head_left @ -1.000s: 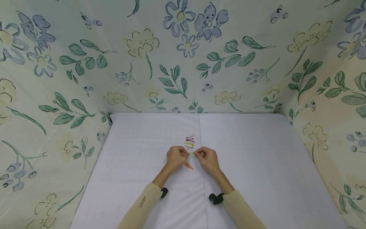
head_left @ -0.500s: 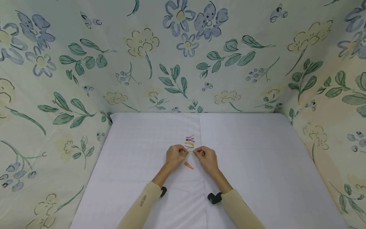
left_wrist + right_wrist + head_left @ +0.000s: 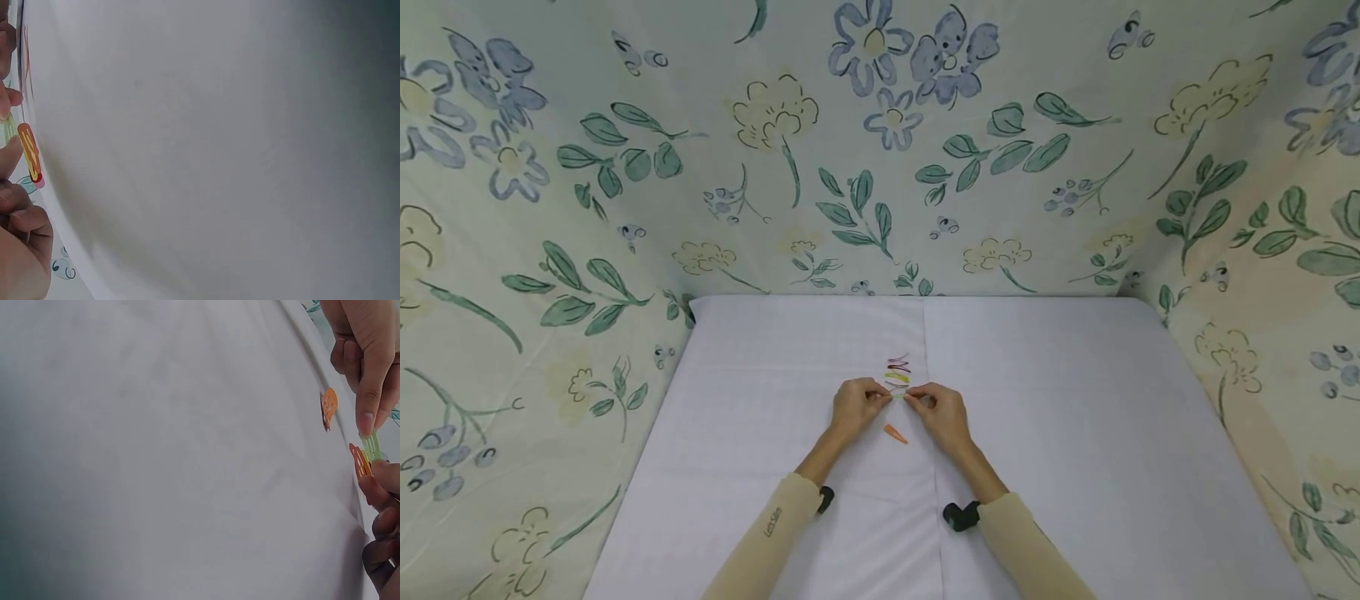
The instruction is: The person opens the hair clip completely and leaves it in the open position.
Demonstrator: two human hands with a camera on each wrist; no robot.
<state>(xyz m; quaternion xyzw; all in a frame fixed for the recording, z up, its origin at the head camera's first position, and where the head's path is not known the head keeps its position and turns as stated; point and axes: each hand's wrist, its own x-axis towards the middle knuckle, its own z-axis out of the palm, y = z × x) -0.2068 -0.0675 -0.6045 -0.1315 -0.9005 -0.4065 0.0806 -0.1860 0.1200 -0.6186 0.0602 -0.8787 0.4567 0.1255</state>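
A light green snap hair clip (image 3: 898,397) is held between my two hands above the white cloth. My left hand (image 3: 855,410) pinches one end with thumb and fingertips. At the other end, my right hand (image 3: 943,412) pinches it the same way. In the right wrist view the slotted middle of the green clip (image 3: 371,445) shows between the fingertips. An orange hair clip (image 3: 895,433) lies on the cloth on the near side of the hands. Just beyond the fingertips several clips stand in a column, among them a yellow clip (image 3: 897,377) and a dark red clip (image 3: 898,367).
White cloth (image 3: 760,350) covers the table, with a raised seam running front to back near the middle. Floral fabric (image 3: 880,208) hangs behind and at both sides. A small black device (image 3: 961,517) sits at the right wrist.
Both hands have moved slightly away from the body and a little left with the green hair clip, nearer the column. The orange clip, partly covered at first, now shows whole.
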